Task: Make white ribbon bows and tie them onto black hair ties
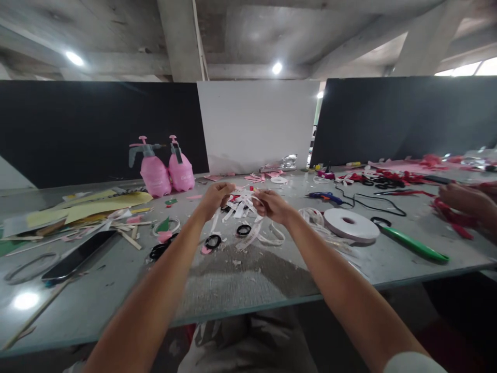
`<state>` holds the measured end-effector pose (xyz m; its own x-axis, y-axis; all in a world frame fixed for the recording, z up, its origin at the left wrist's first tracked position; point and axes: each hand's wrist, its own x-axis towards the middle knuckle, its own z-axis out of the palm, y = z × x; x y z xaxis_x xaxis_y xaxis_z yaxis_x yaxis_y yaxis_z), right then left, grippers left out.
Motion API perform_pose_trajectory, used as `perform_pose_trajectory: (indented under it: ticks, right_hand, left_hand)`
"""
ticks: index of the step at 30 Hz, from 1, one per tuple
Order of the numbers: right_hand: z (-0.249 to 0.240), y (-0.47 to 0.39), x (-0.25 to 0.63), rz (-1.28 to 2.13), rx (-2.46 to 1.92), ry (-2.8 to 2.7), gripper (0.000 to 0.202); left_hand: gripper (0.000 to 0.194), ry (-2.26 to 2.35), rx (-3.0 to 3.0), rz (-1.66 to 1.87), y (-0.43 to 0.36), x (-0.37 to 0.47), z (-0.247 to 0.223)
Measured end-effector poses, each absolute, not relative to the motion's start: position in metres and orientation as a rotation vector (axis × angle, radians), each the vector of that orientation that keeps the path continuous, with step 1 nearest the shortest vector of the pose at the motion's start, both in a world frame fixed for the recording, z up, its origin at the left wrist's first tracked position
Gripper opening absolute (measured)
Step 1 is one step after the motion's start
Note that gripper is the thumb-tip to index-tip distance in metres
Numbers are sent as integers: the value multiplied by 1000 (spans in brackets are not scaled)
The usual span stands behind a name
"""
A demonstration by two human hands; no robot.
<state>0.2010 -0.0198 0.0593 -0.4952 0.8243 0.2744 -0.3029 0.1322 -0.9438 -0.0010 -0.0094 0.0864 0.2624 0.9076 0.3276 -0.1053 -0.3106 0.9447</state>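
My left hand (217,199) and my right hand (274,204) are raised over the middle of the table, a short gap between them. Both are closed in a pinch on a thin white ribbon (244,195). A small red piece (251,188) shows at my right fingertips; whether it is fixed to the ribbon I cannot tell. Just below and behind the hands lie cut white ribbon strips (238,210). Nearer to me are a black ring (244,230), a second black ring (213,241) and a loose white ribbon loop (274,238).
On the left stand two pink spray bottles (155,176), near yellow sheets (93,207) and a phone (79,256). To the right lie a white ribbon roll (336,220), a blue glue gun (325,196) and a green tool (417,245). Another person's hand (466,202) is at far right.
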Motion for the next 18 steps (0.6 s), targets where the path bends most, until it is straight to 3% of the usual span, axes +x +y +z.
perform_pose_trajectory:
  ticks: [9, 13, 18]
  right_hand:
    - [109, -30, 227, 1575, -357, -1638, 35]
    - [116, -35, 214, 1341, -302, -1304, 29]
    - [110, -35, 190, 1144, -393, -1093, 38]
  left_hand:
    - [31, 688, 1576, 1124, -12, -8, 135]
    - [35, 629, 1481, 1067, -20, 6, 127]
    - [36, 501, 1192, 1312, -20, 31, 100]
